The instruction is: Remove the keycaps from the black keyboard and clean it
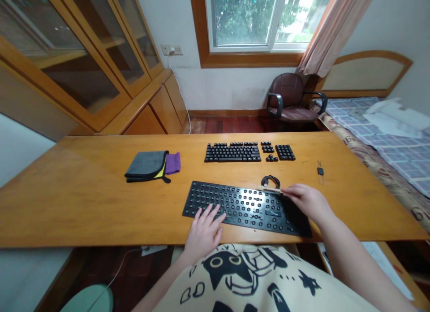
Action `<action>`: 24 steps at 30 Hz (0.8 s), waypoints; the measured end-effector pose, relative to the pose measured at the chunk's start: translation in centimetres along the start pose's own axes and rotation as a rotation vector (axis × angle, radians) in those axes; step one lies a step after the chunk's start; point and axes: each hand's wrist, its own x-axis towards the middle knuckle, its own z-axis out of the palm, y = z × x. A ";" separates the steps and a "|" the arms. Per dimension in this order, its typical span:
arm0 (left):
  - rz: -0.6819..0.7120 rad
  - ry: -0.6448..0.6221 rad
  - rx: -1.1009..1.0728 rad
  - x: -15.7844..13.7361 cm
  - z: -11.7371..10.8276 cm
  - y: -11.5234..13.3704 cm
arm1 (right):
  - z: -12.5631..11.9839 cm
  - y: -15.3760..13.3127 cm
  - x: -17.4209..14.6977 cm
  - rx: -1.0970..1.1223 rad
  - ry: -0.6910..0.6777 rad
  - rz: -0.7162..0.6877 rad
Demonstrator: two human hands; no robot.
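One black keyboard base (pixel 248 209) lies askew on the worktop (pixel 83 200), its right end closest to the front edge by you. Your left hand (pixel 205 231), fingers spread and gripping nothing, lies over the base's near edge. Your right hand (pixel 304 200) pinches a thin pale stick (pixel 271 189) over its far edge, where a coiled cable (pixel 276 179) sits just beyond and narrows your room. Farther back, black keycaps (pixel 233 153) stand in blocks. Bare wood gives you space leftward, past the folded grey cloth (pixel 146 164); rightward, a small wire tool (pixel 320 171) lies inside the slanting side edge.
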 end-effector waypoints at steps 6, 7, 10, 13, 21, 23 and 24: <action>-0.007 -0.003 -0.003 0.0 -0.1 0.1 | -0.6 1.2 -0.7 0.018 0.012 0.054; -0.007 0.001 -0.004 0.0 -0.1 0.1 | -0.7 1.2 -0.8 0.034 -0.004 0.039; -0.005 -0.003 -0.008 0.0 -0.2 0.1 | -0.8 1.6 -1.1 0.093 -0.108 -0.012; -0.015 -0.014 -0.011 0.1 -0.2 0.1 | -1.1 2.4 -1.2 0.040 0.032 0.098; -0.002 0.013 -0.009 0.0 -0.1 0.1 | -1.5 3.8 -1.8 0.025 0.053 0.112; -0.002 0.006 -0.006 0.0 -0.1 0.1 | -1.6 3.9 -2.0 0.079 -0.089 0.035; -0.004 0.004 -0.005 0.1 -0.1 0.1 | -1.6 4.0 -2.1 0.073 -0.122 0.030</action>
